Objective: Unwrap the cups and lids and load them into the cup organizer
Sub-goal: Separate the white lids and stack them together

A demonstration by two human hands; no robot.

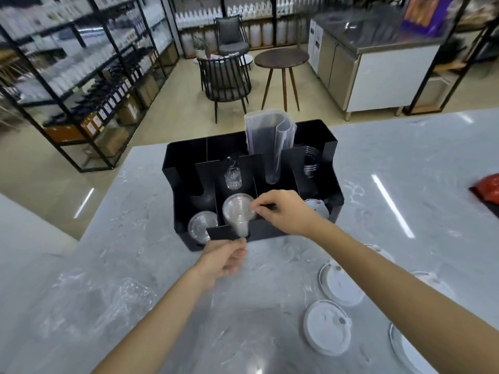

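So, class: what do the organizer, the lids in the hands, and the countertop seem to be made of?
Organizer: looks like black plastic or acrylic sheet, smooth with a dull sheen on thin flat walls. Lids: clear thin plastic, see-through with glints. Countertop: grey veined stone or imitation, polished, mirroring ceiling lights.
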